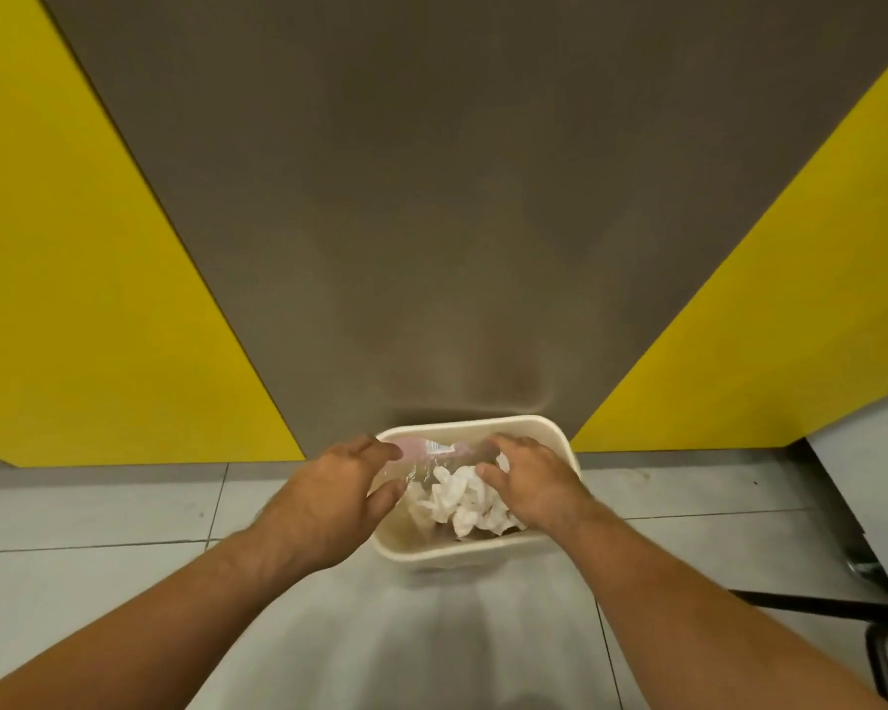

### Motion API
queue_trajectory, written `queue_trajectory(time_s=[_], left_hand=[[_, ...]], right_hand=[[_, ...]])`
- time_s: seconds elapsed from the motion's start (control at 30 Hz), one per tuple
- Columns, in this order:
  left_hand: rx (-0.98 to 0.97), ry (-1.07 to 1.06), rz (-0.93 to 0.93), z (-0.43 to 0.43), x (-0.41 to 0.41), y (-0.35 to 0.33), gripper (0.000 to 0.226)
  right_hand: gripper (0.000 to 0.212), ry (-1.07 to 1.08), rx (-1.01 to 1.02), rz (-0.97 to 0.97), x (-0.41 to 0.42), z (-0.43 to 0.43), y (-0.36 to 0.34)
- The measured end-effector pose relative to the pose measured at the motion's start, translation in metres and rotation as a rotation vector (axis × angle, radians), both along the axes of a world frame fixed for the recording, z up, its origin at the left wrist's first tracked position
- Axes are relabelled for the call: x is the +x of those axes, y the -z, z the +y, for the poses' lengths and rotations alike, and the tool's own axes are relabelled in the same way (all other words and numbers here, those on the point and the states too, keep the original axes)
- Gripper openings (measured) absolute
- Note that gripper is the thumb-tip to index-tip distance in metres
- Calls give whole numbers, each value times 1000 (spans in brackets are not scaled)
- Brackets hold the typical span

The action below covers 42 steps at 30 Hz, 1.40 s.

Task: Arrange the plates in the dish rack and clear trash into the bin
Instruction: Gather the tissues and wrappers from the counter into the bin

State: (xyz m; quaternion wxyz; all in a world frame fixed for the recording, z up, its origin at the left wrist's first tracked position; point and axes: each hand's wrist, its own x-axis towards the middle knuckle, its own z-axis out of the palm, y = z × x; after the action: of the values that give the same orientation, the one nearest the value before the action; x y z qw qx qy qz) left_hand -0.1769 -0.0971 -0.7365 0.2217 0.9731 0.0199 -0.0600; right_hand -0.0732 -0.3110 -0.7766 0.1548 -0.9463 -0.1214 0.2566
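lying crosswise over bin (462, 558), clear bottle (431, 456) between left hand (329, 497), right hand (531, 484)

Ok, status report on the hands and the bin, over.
Left hand open, right hand loosely curled, both above the bin. Blurred clear plastic between them, grip unclear. Crumpled paper inside. Nothing blocking.

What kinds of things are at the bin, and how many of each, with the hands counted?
Hands: 2, left hand and right hand
Bin: 1
Clear plastic item: 1
Paper heap: 1
Total: 5
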Motion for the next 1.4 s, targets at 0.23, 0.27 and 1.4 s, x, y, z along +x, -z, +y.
queue_trajectory(time_s=[0.23,0.27,1.4], left_hand=[[-52,18,15,11,7,-79,49],[-54,25,26,14,6,-101,51],[-49,-15,-214,167,-40,-655,48]], right_hand=[[55,-70,40,-91,-15,9,-112],[54,-75,60,-90,-19,13,-138],[35,-128,296,-399,-64,156,-716]])
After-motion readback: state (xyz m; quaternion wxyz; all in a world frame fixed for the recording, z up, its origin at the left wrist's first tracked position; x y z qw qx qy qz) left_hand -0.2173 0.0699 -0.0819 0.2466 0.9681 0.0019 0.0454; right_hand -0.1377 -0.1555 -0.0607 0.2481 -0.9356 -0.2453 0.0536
